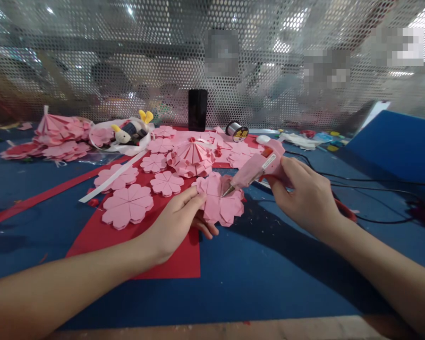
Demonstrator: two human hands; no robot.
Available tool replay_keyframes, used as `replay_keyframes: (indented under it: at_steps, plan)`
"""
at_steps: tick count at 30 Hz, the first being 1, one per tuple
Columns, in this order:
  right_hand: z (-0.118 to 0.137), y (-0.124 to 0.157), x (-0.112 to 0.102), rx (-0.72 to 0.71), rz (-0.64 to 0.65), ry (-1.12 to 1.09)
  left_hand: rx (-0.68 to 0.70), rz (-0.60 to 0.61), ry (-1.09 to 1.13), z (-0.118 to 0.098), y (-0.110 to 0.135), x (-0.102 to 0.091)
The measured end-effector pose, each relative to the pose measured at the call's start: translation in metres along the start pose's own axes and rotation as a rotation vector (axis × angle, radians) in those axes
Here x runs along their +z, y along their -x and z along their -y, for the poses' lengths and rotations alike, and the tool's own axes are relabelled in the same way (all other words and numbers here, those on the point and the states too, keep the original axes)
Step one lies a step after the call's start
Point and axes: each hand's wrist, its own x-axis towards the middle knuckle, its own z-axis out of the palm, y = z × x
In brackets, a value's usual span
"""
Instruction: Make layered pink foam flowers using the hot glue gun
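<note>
- Left hand [179,215], centre of frame: grip narrow, holding a pink paper flower [214,205] by its left edge, thumb on top, fingers beneath.
- Held flower: just right of centre, tilted, creased face showing.
- Right hand [306,193], right of centre: grip closed around the handle of a pink glue gun [257,167]; trigger pressure cannot be told.
- Glue gun nozzle: points down-left at the middle of the held flower; contact cannot be confirmed.
- Red paper sheet [172,262]: lower centre-left, flat on the blue table [241,293].
- Stacked paper flowers [127,205]: left of centre, partly over the red sheet.
- Pleated paper piece [193,153]: centre, upright, beyond the held flower.
- White paper strip [113,178]: left of centre, slanting across stacked flowers.
- Smartphone [197,111]: upper centre, upright, dark screen.
- Spool of line [237,131]: on its side, right of the smartphone.
- Plush toy [127,134]: upper left.
</note>
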Motion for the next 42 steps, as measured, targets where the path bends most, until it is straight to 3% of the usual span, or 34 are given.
replay_keyframes:
  at_steps: [42]
  plan:
    - [0.0022, 0.0007, 0.0002, -0.061, -0.072, -0.002, -0.006, -0.058, 0.079, -0.0019, -0.0007, 0.0008]
